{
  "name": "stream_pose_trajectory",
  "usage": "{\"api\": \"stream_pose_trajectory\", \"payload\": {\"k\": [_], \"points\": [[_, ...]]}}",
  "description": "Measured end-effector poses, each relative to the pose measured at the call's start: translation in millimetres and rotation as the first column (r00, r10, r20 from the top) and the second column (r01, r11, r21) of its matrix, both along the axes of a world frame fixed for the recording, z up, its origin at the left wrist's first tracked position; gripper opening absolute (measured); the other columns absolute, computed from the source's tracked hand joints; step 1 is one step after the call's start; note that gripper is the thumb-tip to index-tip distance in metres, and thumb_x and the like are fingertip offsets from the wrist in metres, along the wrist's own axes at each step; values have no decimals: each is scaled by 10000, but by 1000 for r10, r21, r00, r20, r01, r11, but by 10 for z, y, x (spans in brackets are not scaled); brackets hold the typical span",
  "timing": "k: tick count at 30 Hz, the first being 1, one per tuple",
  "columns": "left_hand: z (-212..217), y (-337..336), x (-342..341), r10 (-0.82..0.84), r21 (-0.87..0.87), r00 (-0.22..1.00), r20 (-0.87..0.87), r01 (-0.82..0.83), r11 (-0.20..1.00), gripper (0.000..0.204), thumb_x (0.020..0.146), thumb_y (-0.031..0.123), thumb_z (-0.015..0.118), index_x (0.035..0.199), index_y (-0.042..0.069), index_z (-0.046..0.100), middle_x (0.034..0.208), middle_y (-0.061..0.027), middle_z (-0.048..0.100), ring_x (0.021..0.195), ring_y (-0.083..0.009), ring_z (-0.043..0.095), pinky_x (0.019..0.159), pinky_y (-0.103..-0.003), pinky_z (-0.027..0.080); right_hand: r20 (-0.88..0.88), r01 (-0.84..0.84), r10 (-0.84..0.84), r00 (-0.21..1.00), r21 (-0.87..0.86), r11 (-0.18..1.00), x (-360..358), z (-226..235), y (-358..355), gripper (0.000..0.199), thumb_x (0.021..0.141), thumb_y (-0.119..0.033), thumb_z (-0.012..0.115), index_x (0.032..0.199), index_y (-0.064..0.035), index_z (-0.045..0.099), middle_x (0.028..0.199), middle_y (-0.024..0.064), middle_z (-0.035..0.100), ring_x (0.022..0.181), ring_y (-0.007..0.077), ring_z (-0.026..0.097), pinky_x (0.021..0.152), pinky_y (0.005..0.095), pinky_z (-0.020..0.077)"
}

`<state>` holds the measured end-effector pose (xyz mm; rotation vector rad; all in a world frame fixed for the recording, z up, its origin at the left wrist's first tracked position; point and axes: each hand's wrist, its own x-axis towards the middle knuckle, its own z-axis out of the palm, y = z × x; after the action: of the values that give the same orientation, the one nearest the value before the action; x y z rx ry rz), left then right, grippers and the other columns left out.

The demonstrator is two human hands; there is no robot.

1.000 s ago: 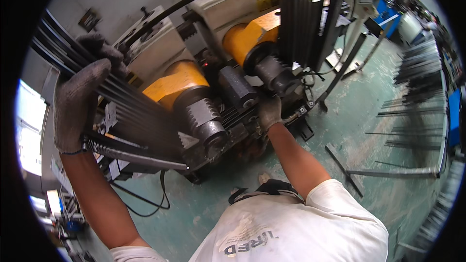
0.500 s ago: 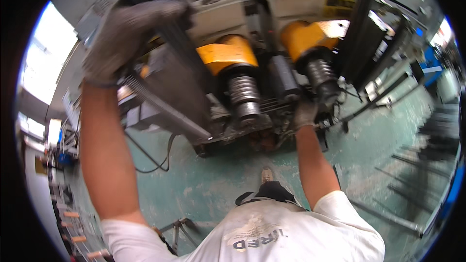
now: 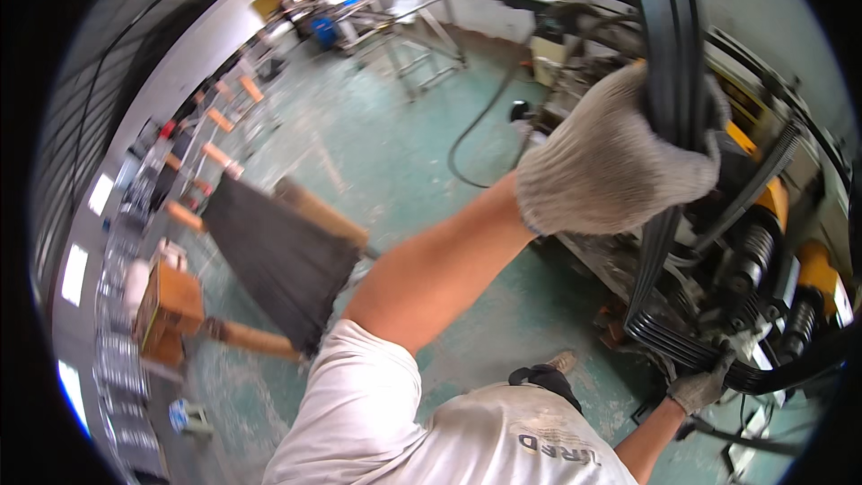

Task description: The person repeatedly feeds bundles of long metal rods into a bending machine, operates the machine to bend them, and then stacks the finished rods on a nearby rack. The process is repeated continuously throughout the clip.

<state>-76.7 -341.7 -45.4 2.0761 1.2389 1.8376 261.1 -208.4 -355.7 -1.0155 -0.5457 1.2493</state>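
Note:
A bundle of several dark metal bars point(image 3: 675, 45), side by side and bent at a corner, runs down the right part of the view and curves off toward the right edge. My left hand point(image 3: 620, 162), in a grey knit glove, is closed around the upright stretch of the bundle. Lower right, my gloved right hand point(image 3: 705, 386) has its fingers wrapped on the lower stretch, past the bend. Behind the bars stands a machine with ribbed metal cylinders point(image 3: 752, 253) and yellow blocks point(image 3: 813, 265).
Left of me is a wooden stand with a dark cloth-like cover point(image 3: 278, 256) and a wooden box point(image 3: 171, 296). Metal racks point(image 3: 126, 395) line the left wall. A metal-framed table point(image 3: 417, 58) stands at the back, and a black hose point(image 3: 462, 148) lies on the green floor.
My view has swung left, so the machine has shifted from the centre to the right side. The bar bundle now shows clearly, held away from the machine's front, with both hands on it.

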Motion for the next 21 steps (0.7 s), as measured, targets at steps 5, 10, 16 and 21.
{"api": "stream_pose_trajectory", "payload": {"k": [5, 10, 16, 21], "points": [[-595, -2217, -281, 166, -106, 764, 623, -129, 986, 401, 922, -26, 833, 1266, 16, 631, 1000, -74, 758, 1001, -229, 782, 942, -402, 651, 479, -226, 29, 877, 359, 905, -798, -129, -509, 363, 1102, -229, 714, 1250, 102, 739, 1139, 153, 759, 1015, 242, 726, 966, 364, 585], [-951, -4304, 100, 571, -263, 413, 710, -597, 758, 299, 940, -81, 729, 1203, 14, 623, 943, -70, 722, 997, -239, 769, 911, -398, 635, 391, -578, 455, 800, 300, 759, -1901, 107, -1594, 388, 1095, -244, 726, 1232, 119, 726, 1104, 178, 753, 967, 255, 736, 878, 395, 618], [-1140, -5933, 1252, 612, -151, 98, 785, -927, 342, 302, 943, -93, 672, 1221, 23, 643, 971, -93, 749, 987, -267, 767, 967, -461, 635, 215, -894, 880, 424, 257, 368, -3049, 399, -2997, 451, 1093, -237, 744, 1343, 132, 677, 1157, 190, 758, 1013, 262, 764, 889, 406, 661], [-1078, -6662, 2294, 501, -123, -190, 844, -979, -163, 318, 897, -65, 663, 1211, -16, 648, 940, -175, 722, 922, -346, 768, 911, -501, 656, 227, -927, 973, 41, 372, -48, -3684, 806, -4443, 375, 1106, -201, 736, 1302, 110, 659, 1103, 160, 724, 922, 225, 707, 826, 379, 618]]}}
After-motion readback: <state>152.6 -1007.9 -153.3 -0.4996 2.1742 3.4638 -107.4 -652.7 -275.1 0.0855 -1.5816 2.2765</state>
